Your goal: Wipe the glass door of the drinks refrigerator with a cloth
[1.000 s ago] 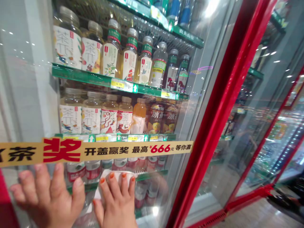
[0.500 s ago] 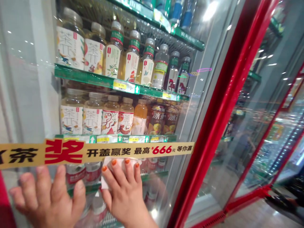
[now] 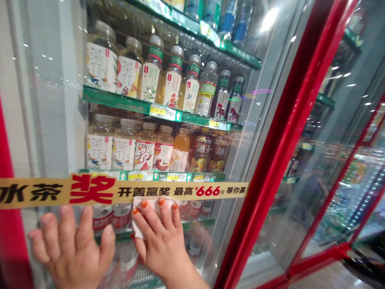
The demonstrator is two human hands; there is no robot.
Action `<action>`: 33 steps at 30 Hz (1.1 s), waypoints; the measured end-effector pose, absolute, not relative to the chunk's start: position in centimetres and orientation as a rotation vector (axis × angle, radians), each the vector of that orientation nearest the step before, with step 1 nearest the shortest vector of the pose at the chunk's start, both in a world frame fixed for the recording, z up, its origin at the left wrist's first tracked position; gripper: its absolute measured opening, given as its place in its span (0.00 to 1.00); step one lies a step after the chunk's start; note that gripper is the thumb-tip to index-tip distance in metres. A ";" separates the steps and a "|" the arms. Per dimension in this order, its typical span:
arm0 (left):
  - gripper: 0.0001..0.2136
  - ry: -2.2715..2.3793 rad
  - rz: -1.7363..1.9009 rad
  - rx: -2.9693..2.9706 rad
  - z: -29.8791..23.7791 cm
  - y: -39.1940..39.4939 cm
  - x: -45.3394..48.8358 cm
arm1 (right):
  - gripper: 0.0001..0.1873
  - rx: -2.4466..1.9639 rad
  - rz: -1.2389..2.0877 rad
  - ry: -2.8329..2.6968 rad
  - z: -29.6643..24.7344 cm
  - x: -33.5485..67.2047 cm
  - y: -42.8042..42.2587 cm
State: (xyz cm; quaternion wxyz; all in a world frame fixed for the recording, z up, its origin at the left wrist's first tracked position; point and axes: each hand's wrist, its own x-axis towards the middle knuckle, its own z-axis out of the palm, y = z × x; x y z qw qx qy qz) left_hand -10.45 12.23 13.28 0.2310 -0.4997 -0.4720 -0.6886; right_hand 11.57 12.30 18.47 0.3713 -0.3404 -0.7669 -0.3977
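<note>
Upward has slid the right hand (image 3: pixel 162 237), spread flat and pinning a white cloth (image 3: pixel 137 229) to the glass door (image 3: pixel 255 132) under its fingertips, left hand (image 3: pixel 72 249) splayed open alongside; just above, the gold sticker (image 3: pixel 180 191), its edge seemingly touched already, could catch and peel.

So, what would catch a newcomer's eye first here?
Probably the gold banner with its big red character, stuck across the glass door. Just below it, the right hand with orange nails presses a white cloth flat on the glass, the left hand spread beside it. Behind the glass, drink bottles fill green shelves.
</note>
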 end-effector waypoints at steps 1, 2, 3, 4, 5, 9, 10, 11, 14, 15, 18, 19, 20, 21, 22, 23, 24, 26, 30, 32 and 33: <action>0.43 -1.295 -1.774 -1.367 13.5 12.1 -10.3 | 0.40 -0.847 -1.050 -1.999 18.2 12.4 12.2; 0.43 -1.293 -1.669 -1.353 13.7 12.0 -10.1 | 0.41 -0.897 -1.053 -1.958 18.3 14.0 12.4; 0.42 -1.293 -1.598 -1.340 14.0 11.9 -9.8 | 0.43 -1.004 -1.025 -1.855 18.9 16.2 12.8; 0.42 -1.294 -1.576 -1.328 14.2 11.8 -9.6 | 0.45 -1.135 -0.972 -1.713 19.8 18.7 13.4; 0.42 -1.291 -1.571 -1.315 14.4 11.8 -9.4 | 0.46 -1.255 -0.903 -1.555 21.0 20.9 14.1; 0.41 -1.259 -1.533 -1.284 14.8 11.7 -9.2 | 0.42 -1.391 -0.694 -1.186 25.0 22.1 15.7; 0.41 -1.252 -1.516 -1.285 14.9 11.7 -9.2 | 0.42 -1.355 -0.702 -1.215 25.0 20.1 15.4; 0.41 -1.250 -1.500 -1.290 14.9 11.7 -9.3 | 0.42 -1.299 -0.733 -1.299 24.6 17.6 14.9; 0.40 -1.251 -1.490 -1.307 14.9 11.6 -9.6 | 0.42 -0.987 -0.913 -1.739 21.9 11.0 12.9; 0.41 -1.256 -1.502 -1.311 14.9 11.6 -9.6 | 0.41 -0.888 -0.967 -1.848 21.0 10.3 12.5; 0.41 -1.278 -1.557 -1.315 14.9 11.6 -9.5 | 0.41 -0.957 -1.008 -1.814 20.1 13.9 12.9; 0.41 -1.286 -1.571 -1.312 14.8 11.6 -9.4 | 0.42 -1.079 -0.964 -1.694 20.6 16.3 13.4; 0.40 -1.287 -1.579 -1.303 14.8 11.6 -9.3 | 0.43 -1.196 -0.897 -1.552 21.4 18.7 14.1; 0.41 -1.291 -1.577 -1.297 14.8 11.6 -9.2 | 0.43 -1.287 -0.819 -1.412 22.3 20.7 14.7; 0.41 -1.298 -1.566 -1.297 14.8 11.6 -9.1 | 0.42 -1.338 -0.747 -1.291 23.2 21.9 15.2; 0.42 -1.303 -1.553 -1.296 14.8 11.6 -9.0 | 0.42 -1.354 -0.694 -1.209 24.0 22.1 15.5; 0.42 -1.305 -1.538 -1.298 14.8 11.6 -9.0 | 0.41 -1.344 -0.670 -1.175 24.3 21.3 15.5; 0.42 -1.298 -1.516 -1.301 14.8 11.6 -9.1 | 0.41 -1.275 -0.713 -1.264 23.7 17.1 14.9; 0.41 -1.269 -1.480 -1.313 14.9 11.6 -9.6 | 0.37 -0.933 -1.003 -1.803 18.8 9.3 12.5; 0.41 -1.268 -1.458 -1.322 14.9 11.6 -9.6 | 0.39 -0.872 -1.066 -1.871 16.4 10.5 12.3; 0.41 -1.270 -1.452 -1.324 14.9 11.5 -9.6 | 0.42 -0.935 -1.052 -1.822 15.6 12.4 12.5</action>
